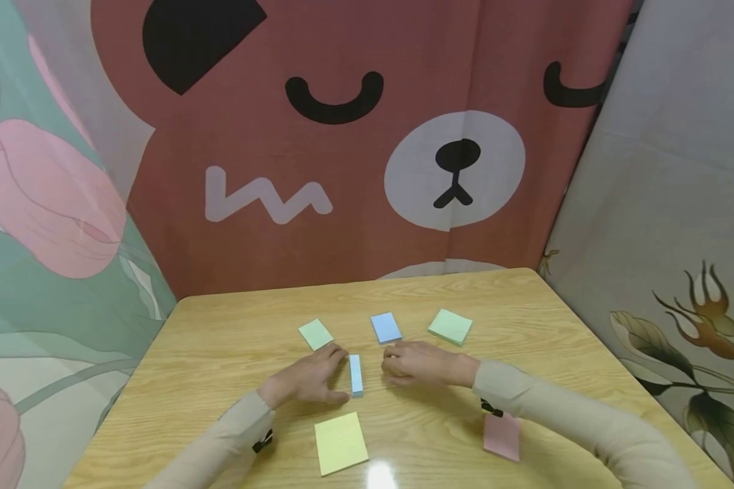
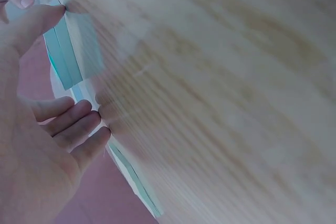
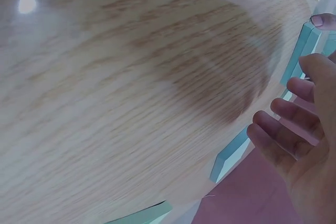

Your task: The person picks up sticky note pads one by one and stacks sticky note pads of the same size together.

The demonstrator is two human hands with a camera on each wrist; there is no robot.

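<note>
A narrow light-blue sticky-note block (image 1: pixel 356 375) stands on the table between the two hands. My left hand (image 1: pixel 308 375) is just left of it, thumb and fingers spread, fingertips down at the table. From the left wrist, the thumb tip appears by one end of the blue block (image 2: pixel 63 51); whether it touches cannot be told. On the other side, my right hand (image 1: pixel 422 363) holds nothing, its fingers bent loosely and apart from the block. The right wrist view shows those fingers (image 3: pixel 283 129) in front of the block (image 3: pixel 302 51).
Behind the hands lie a pale green pad (image 1: pixel 316 334), a blue pad (image 1: pixel 386 328) and a thicker green pad (image 1: pixel 450 327). Nearer are a yellow pad (image 1: pixel 341 443) and a pink pad (image 1: pixel 501 437). Printed curtains surround the wooden table (image 1: pixel 232 339).
</note>
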